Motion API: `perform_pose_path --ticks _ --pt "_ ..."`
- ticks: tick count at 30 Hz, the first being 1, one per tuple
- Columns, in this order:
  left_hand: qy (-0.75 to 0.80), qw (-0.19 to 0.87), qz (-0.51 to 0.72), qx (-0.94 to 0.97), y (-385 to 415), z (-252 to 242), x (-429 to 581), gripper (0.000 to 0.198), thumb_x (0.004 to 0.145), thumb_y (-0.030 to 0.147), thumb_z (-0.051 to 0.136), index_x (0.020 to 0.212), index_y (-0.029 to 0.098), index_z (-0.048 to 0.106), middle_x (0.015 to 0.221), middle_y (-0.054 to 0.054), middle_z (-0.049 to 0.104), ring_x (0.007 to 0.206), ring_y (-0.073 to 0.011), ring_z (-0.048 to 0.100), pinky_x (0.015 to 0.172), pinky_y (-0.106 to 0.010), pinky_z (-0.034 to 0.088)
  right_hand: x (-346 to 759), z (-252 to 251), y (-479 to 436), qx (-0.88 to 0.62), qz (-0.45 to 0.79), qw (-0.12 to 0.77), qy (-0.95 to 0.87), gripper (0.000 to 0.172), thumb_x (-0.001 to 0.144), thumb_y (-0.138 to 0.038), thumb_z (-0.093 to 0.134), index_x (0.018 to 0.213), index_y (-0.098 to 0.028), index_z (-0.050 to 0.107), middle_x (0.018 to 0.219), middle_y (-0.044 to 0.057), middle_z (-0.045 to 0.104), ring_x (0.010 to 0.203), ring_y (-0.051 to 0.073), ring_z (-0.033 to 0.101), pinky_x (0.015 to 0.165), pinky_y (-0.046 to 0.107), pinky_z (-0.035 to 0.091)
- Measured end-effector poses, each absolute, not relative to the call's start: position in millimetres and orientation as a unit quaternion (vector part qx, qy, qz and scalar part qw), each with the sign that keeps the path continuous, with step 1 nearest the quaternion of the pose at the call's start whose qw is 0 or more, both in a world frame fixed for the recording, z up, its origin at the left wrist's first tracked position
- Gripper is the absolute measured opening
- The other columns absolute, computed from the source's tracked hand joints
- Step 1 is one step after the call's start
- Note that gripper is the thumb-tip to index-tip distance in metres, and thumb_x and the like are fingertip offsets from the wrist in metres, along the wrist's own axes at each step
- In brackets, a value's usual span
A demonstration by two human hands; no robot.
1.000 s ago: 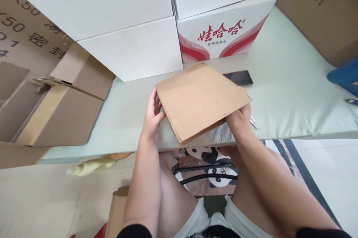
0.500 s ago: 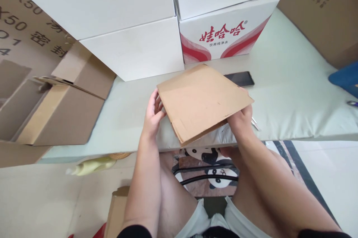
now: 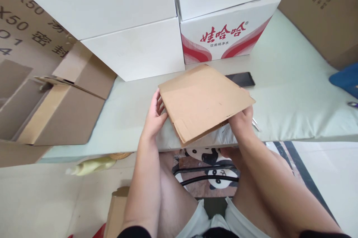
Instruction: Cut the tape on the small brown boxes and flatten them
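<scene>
A flattened brown cardboard box (image 3: 208,103) is held slantwise above the front part of the covered table. My left hand (image 3: 156,113) grips its left edge, thumb and fingers bent around that side. On the right, my right hand (image 3: 242,120) holds the near right edge, its fingers hidden beneath the cardboard. A gap between layers shows along the near edge. Just past the right corner lies a dark phone (image 3: 240,79), partly covered by the cardboard. Beside my right hand a thin silvery thing (image 3: 255,124) pokes out; its kind is unclear.
White cartons (image 3: 131,51) and a red-printed water carton (image 3: 220,38) are stacked at the back. Open brown boxes (image 3: 67,115) stand left, a large brown carton (image 3: 321,10) and a blue object (image 3: 346,80) right. A yellowish bottle (image 3: 93,165) lies on the floor below.
Almost nothing differs. The cardboard and both hands keep the same grip, and the whole view has shifted very slightly.
</scene>
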State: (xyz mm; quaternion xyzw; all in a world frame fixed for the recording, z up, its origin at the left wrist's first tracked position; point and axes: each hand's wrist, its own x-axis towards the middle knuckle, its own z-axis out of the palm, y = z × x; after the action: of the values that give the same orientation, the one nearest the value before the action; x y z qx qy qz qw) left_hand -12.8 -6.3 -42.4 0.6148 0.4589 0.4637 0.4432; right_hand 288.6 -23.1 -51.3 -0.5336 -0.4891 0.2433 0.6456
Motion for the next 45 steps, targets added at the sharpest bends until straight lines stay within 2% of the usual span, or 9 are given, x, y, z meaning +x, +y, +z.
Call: perform_pose_path --ticks 6,12,15,19,22,27,33,41,45 --pt "0.469 0.47 0.453 0.595 -8.3 -44.5 -13.9 0.103 0.08 0.037 0.086 0.163 0.043 0.025 0.178 -0.008 0.02 0.16 -0.0352 0.032 0.123 -0.05 0.044 289.9 -47.6 -24.8 -0.524 0.26 0.635 -0.504 0.037 0.087 -0.038 0.062 0.121 -0.023 0.064 0.129 0.012 0.068 0.124 0.031 0.064 0.11 0.056 0.048" --pt "0.468 0.481 0.478 0.567 -8.9 -43.3 -11.9 0.093 0.082 0.028 0.076 0.162 0.038 0.031 0.176 -0.006 0.028 0.159 -0.0314 0.036 0.132 -0.049 0.029 289.6 -51.0 -24.4 -0.536 0.249 0.641 -0.49 0.041 0.086 -0.041 0.062 0.122 -0.023 0.063 0.13 0.013 0.069 0.125 0.032 0.064 0.111 0.059 0.046" --pt "0.472 0.488 0.485 0.552 -9.0 -41.9 -9.4 0.088 0.082 0.026 0.068 0.161 0.037 0.032 0.175 -0.005 0.031 0.157 -0.0305 0.038 0.129 -0.048 0.033 289.9 -48.8 -25.4 -0.532 0.255 0.638 -0.494 0.04 0.085 -0.041 0.063 0.121 -0.023 0.064 0.129 0.012 0.07 0.124 0.031 0.065 0.11 0.057 0.047" --pt "0.489 0.51 0.49 0.51 -8.6 -35.6 -2.7 0.084 0.083 0.028 0.063 0.16 0.036 0.03 0.174 -0.004 0.031 0.157 -0.0317 0.039 0.117 -0.046 0.048 290.4 -47.6 -26.1 -0.525 0.267 0.638 -0.495 0.04 0.085 -0.042 0.064 0.121 -0.024 0.065 0.128 0.011 0.071 0.123 0.03 0.065 0.109 0.056 0.048" --pt "0.503 0.524 0.494 0.479 -8.2 -28.9 2.4 0.082 0.083 0.029 0.062 0.158 0.034 0.03 0.173 -0.006 0.034 0.155 -0.0326 0.041 0.111 -0.044 0.053 290.6 -51.2 -24.5 -0.527 0.26 0.646 -0.488 0.042 0.084 -0.044 0.065 0.12 -0.023 0.066 0.128 0.012 0.07 0.123 0.031 0.065 0.11 0.057 0.047" --pt "0.531 0.515 0.499 0.452 -7.6 -25.3 5.2 0.077 0.082 0.035 0.064 0.153 0.035 0.035 0.169 -0.007 0.04 0.153 -0.0341 0.043 0.105 -0.044 0.055 288.5 -53.9 -22.7 -0.524 0.248 0.653 -0.487 0.043 0.086 -0.047 0.062 0.121 -0.023 0.065 0.127 0.011 0.07 0.121 0.03 0.065 0.108 0.055 0.048" --pt "0.538 0.51 0.497 0.451 -6.4 -28.9 3.8 0.072 0.084 0.048 0.067 0.149 0.038 0.038 0.166 -0.006 0.043 0.151 -0.0357 0.044 0.101 -0.043 0.056 286.8 -49.2 -24.4 -0.524 0.251 0.648 -0.493 0.041 0.084 -0.041 0.061 0.122 -0.023 0.064 0.125 0.01 0.071 0.12 0.029 0.066 0.106 0.053 0.049" --pt "0.53 0.503 0.492 0.473 -4.7 -34.7 -1.0 0.068 0.088 0.051 0.066 0.15 0.041 0.038 0.165 -0.005 0.045 0.149 -0.0348 0.046 0.098 -0.042 0.057 287.2 -49.0 -25.1 -0.53 0.257 0.637 -0.498 0.04 0.085 -0.038 0.061 0.123 -0.025 0.062 0.128 0.012 0.069 0.122 0.031 0.065 0.109 0.056 0.048" --pt "0.54 0.506 0.501 0.449 -5.4 -31.3 1.9 0.068 0.086 0.046 0.066 0.148 0.039 0.04 0.163 -0.005 0.048 0.148 -0.0346 0.047 0.096 -0.041 0.057 286.4 -48.2 -24.9 -0.531 0.253 0.639 -0.496 0.04 0.084 -0.037 0.06 0.122 -0.024 0.063 0.127 0.011 0.07 0.122 0.03 0.065 0.108 0.054 0.049"
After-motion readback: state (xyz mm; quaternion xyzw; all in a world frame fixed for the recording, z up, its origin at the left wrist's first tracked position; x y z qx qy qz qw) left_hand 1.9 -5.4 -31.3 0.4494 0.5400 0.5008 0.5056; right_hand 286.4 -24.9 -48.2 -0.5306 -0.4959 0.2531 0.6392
